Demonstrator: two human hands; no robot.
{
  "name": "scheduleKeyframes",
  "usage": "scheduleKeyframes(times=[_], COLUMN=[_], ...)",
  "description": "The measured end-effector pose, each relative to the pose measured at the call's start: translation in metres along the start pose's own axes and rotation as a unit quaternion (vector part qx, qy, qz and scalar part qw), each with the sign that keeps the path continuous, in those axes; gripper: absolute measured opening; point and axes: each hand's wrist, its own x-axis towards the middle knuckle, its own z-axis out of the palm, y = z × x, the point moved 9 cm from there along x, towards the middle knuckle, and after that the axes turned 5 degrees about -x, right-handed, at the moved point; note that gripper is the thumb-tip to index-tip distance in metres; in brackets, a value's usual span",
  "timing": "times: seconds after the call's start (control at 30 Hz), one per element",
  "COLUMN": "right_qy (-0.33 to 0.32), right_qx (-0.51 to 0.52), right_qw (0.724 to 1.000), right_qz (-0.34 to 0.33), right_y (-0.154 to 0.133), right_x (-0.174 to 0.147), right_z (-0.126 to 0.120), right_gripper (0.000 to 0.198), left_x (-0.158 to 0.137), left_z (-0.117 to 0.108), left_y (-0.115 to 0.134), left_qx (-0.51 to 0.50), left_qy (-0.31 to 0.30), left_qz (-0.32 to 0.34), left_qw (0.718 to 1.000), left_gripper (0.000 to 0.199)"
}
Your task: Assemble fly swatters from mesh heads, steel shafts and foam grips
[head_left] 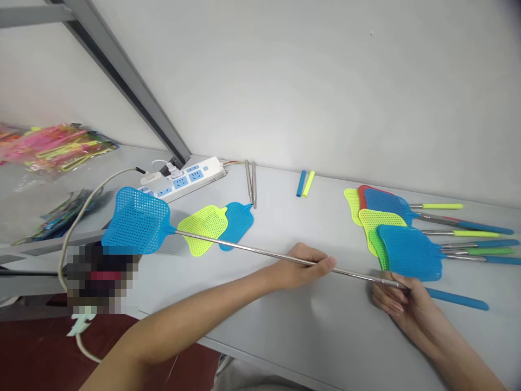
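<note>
A blue fly swatter with a long, extended metal rod stretches across the view, its mesh head at the left and its blue grip at the right. My left hand is closed around the middle of the rod. Near the grip, my right hand has its fingers wrapped round the same rod. Beneath the rod lie a loose yellow swatter head and a loose blue swatter head, overlapping. Beyond my right hand is a pile of swatters in blue, yellow, green and red, with their rods short.
Two metal rods lie beside a white power strip with plugs in it. A blue and a yellow sleeve rest near the wall. Bagged colourful items lie at the far left, past a grey metal post. A cable hangs over the table's left edge.
</note>
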Motion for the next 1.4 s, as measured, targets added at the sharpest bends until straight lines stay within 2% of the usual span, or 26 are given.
scheduleKeyframes(times=[0.17,0.33,0.47,0.8,1.17,1.4], right_qy=[-0.024,-0.06,-0.071,-0.124,-0.17,-0.176], right_qx=[0.012,0.011,0.026,0.039,0.043,0.027], right_qw=[1.0,0.998,0.997,0.992,0.984,0.983], right_qz=[-0.006,-0.023,-0.027,0.0,0.015,0.046], right_y=[0.001,0.001,-0.001,0.003,0.011,0.016], right_x=[0.003,0.013,0.021,0.029,0.035,0.034], right_z=[0.012,0.036,0.052,0.085,0.097,0.096], right_gripper=[0.039,0.038,0.04,0.042,0.053,0.054], left_x=[-0.001,-0.002,0.0,-0.001,-0.007,-0.009], left_z=[0.004,0.005,0.006,0.003,0.003,0.007], left_y=[0.001,-0.001,-0.001,0.0,0.001,-0.003], left_qx=[-0.012,-0.009,-0.035,-0.087,-0.168,-0.167], left_qy=[-0.011,-0.019,-0.031,-0.063,-0.072,-0.056], left_qz=[-0.02,-0.056,-0.05,-0.08,-0.116,-0.128], left_qw=[1.0,0.998,0.998,0.991,0.976,0.976], left_gripper=[0.044,0.042,0.044,0.054,0.042,0.039])
